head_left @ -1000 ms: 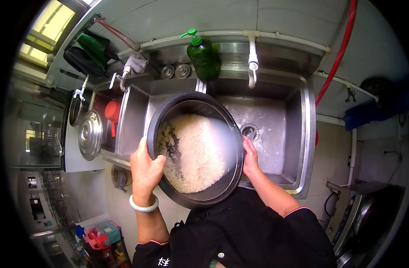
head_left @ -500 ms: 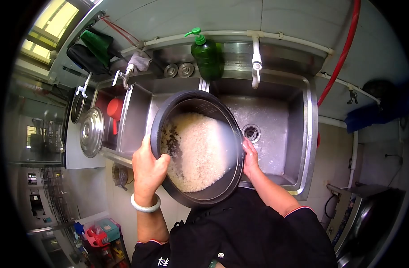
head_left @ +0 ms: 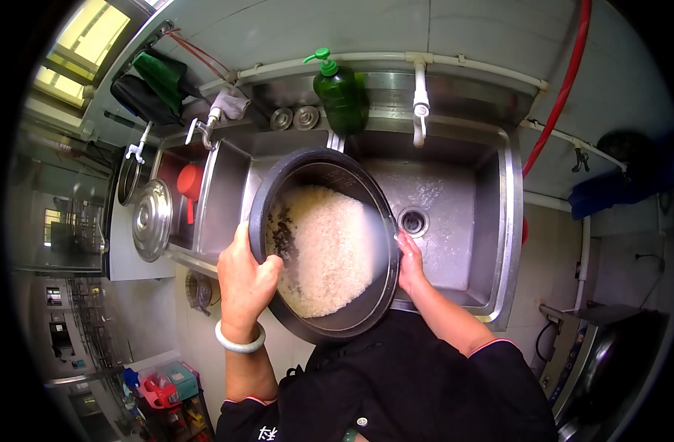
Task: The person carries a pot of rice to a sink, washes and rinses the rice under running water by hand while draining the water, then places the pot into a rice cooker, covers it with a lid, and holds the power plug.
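Observation:
A dark, round rice cooker pot (head_left: pixel 374 302) is held up in front of me, over the front of the steel sinks, its opening facing me. White rice (head_left: pixel 330 250) lies inside, with a dark patch of the pot showing through at its left side. My left hand (head_left: pixel 248 272) grips the left rim, thumb over the edge; a pale bangle is on that wrist. My right hand (head_left: pixel 409 259) is closed against the pot's right side, fingers partly hidden by the wall. Beyond it lies the right sink basin (head_left: pixel 451 250) with a round drain (head_left: pixel 413 222).
A green pump bottle (head_left: pixel 340 96) stands behind the sinks, left of a white tap (head_left: pixel 421 110). At left are a steel lid (head_left: pixel 152 219), a red ladle-like scoop (head_left: pixel 190 182) and another tap (head_left: pixel 202 129). A red hose (head_left: pixel 562 96) hangs at right.
Both hands and the pot have stayed nearly still. The bright water swirl around the drain has shrunk, leaving the drain opening plainer.

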Motion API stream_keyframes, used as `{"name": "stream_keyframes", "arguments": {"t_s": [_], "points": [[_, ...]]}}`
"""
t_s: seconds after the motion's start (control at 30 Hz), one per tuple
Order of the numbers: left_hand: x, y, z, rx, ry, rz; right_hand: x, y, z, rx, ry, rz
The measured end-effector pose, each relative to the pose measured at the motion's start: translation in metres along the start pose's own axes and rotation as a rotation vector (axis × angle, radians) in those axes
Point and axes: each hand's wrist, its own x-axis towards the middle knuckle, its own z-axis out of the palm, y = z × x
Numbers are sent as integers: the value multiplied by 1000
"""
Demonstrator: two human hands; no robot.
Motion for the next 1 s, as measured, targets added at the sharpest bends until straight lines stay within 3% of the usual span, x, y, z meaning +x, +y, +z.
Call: {"name": "stream_keyframes", "arguments": {"t_s": [1.0], "points": [[2,16,7,51,-16,38,-7,1,3,14,78,17]]}}
